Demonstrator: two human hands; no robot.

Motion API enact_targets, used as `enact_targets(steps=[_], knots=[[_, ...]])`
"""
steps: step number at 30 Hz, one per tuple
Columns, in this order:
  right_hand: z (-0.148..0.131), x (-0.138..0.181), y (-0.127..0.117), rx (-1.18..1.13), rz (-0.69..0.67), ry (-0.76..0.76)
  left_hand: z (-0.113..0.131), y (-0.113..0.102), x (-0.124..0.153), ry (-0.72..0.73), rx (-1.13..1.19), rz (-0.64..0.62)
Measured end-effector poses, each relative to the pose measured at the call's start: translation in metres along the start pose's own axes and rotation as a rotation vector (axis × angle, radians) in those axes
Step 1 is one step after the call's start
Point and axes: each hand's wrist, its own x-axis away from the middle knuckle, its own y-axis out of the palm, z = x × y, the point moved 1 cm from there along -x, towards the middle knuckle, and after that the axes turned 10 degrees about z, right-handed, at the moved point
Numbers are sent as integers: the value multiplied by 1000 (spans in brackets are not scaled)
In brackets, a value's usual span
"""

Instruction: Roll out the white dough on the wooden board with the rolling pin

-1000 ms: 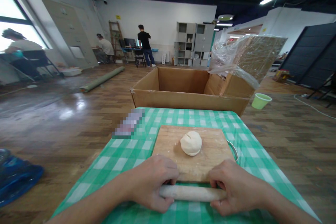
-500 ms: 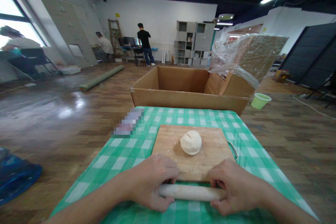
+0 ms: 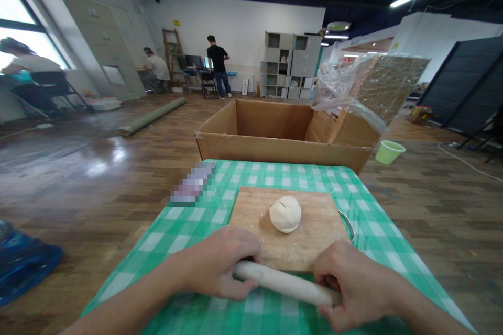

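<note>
Left hand (image 3: 220, 264) grips one end of the rolling pin (image 3: 281, 281), right hand (image 3: 356, 285) clenches the other, pin slanting across the board (image 3: 314, 243) edge. Dough (image 3: 285, 214) sits mid-board, apart, on the checked table (image 3: 188, 227).

Left hand (image 3: 218, 264), right hand (image 3: 353, 285) — both bare; forearms bare to frame edge.

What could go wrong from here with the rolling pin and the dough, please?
The pale wooden rolling pin lies slanted between the left hand and the right hand, so it might flatten the round white dough ball unevenly.
The wooden cutting board rests on a green-and-white checked tablecloth; a push could slide it toward the open cardboard box.
</note>
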Motion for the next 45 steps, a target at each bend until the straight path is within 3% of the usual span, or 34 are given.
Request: enact_targets(steps=[5,13,17,20,24,26,30,37,45], knots=[[-5,2,-5,-31,-20,3,-8,-23,0,-79,82,69],[-25,-1,-12,-426,-79,148,-32,-35,-15,-203,67,447],[-44,4,-19,-515,-29,165,-24,-54,-40,-235,31,612],[-58,8,-22,-592,112,161,-16,-71,-74,-206,38,694],[-68,11,-13,-584,443,123,-21,-75,-128,-168,124,727],[-72,10,-5,-487,529,58,-30,-68,-150,-176,217,700],[-77,1,5,-272,543,-48,-46,-55,-177,-173,317,627],[-64,-28,13,59,420,-45,-67,-36,-200,-202,425,550],[-52,-35,20,292,550,-324,-90,-14,-206,-224,486,512]])
